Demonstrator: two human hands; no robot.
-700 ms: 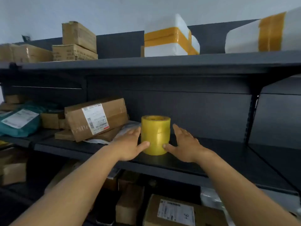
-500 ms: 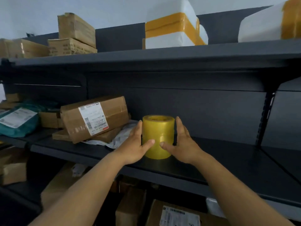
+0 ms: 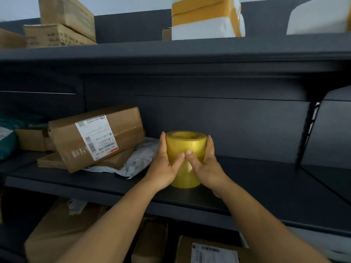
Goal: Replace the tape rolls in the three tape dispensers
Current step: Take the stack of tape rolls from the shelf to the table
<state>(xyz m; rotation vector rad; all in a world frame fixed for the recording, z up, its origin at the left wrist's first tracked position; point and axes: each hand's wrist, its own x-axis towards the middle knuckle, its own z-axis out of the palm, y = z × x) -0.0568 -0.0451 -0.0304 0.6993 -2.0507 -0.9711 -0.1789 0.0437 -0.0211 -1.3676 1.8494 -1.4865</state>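
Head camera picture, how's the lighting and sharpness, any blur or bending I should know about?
Head view: dim under the shelf, brighter on the top row; the stack of yellow tape rolls shows soft sheen, no harsh glare; the left hand and right hand are fairly sharp; the box label is too blurred to read; wide-angle bending curves the shelf edges.

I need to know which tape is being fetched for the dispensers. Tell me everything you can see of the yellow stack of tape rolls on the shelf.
The yellow stack of tape rolls is a glossy, translucent yellow cylinder, apparently several rolls stacked, though the seams are hard to make out. It stands upright on the dark shelf, its open core facing up. The left hand and right hand clasp it from either side, thumbs meeting at the front. A white plastic mailer lies just to its left.
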